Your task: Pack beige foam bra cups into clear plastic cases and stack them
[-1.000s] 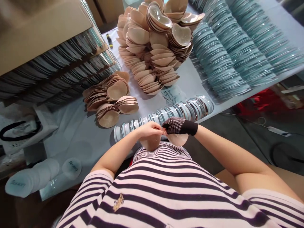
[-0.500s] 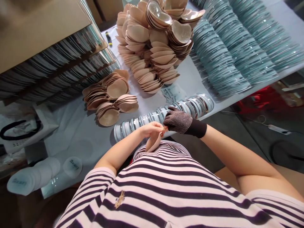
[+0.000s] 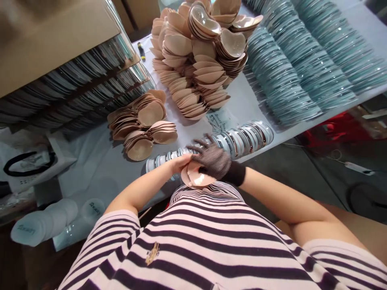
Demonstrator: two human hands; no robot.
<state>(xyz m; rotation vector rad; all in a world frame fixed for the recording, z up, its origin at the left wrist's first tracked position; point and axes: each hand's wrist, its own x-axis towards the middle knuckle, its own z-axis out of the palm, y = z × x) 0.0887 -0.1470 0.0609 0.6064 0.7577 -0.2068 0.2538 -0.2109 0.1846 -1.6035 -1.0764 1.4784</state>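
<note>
Table edge [image 3: 99, 169] at twelve o'clock. I press my gloved right hand [image 3: 213, 161], fingers spread flat, onto beige bra cups [image 3: 193, 179]; bare left hand [image 3: 178, 163] cradles them from nine o'clock, against my shirt.

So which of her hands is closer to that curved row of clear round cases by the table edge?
Right. The gloved right hand spreads its fingers against the row of clear round cases; the bare left hand sits just left, holding the beige pad.
</note>
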